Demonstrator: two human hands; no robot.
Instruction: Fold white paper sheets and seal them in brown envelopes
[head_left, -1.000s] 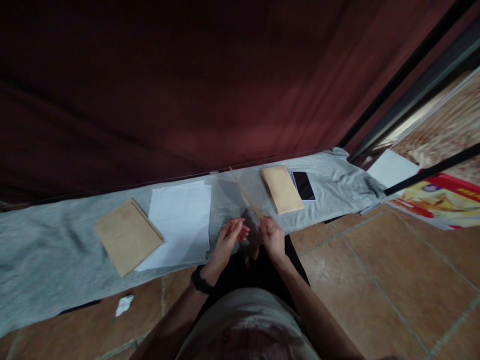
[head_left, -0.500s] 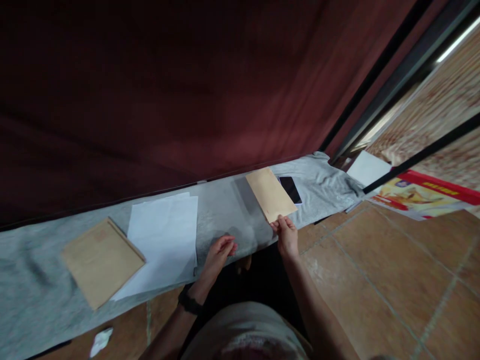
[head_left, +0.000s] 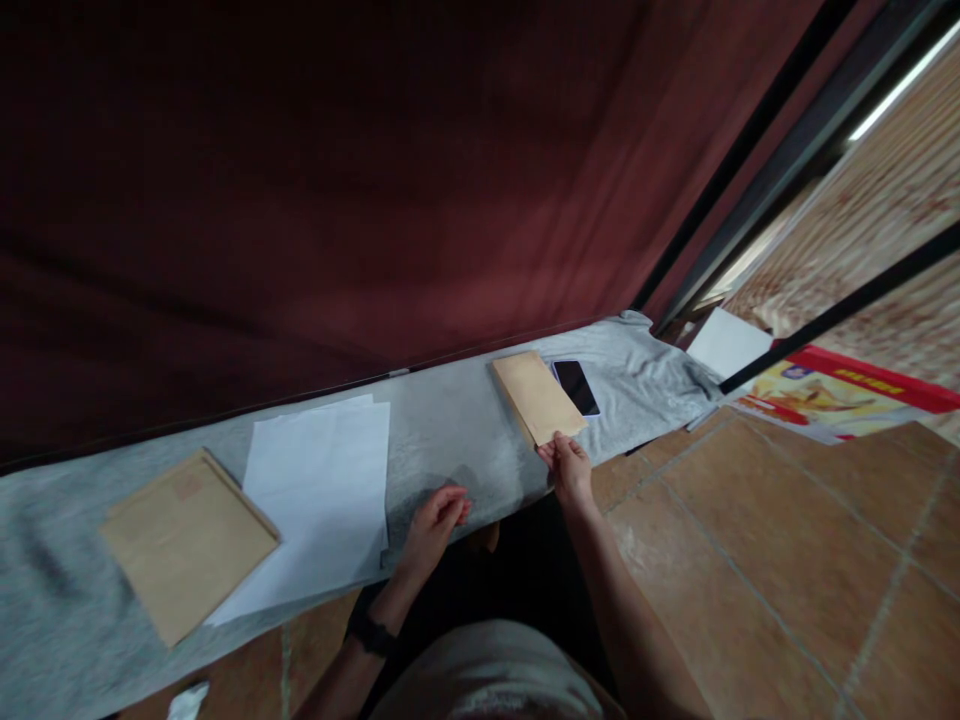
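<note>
My right hand [head_left: 568, 468] pinches the near end of a brown paper envelope [head_left: 540, 395], which lies low over the grey cloth [head_left: 442, 420], tilted slightly. Just to the right of that envelope a dark-screened phone [head_left: 577, 388] rests on the cloth. My left hand [head_left: 439, 515] is closed, fingers curled in, near the cloth's front edge, and I see nothing in it. Left of it are several white paper sheets [head_left: 322, 480]. A stack of brown envelopes [head_left: 187, 535] overlaps the sheets' left side; how many it holds I cannot tell.
A dark red curtain [head_left: 375, 220] hangs behind the cloth-covered narrow surface. At right stand a black metal bar [head_left: 840, 310], a red and yellow box [head_left: 840, 393] and a white board or sheet [head_left: 727, 340]. Below is a tiled floor [head_left: 735, 540] with a white scrap [head_left: 187, 702] at lower left.
The envelope in my right hand has come down closer to the cloth, its far end lowered. My left hand's fingers have curled in more. The view has shifted slightly.
</note>
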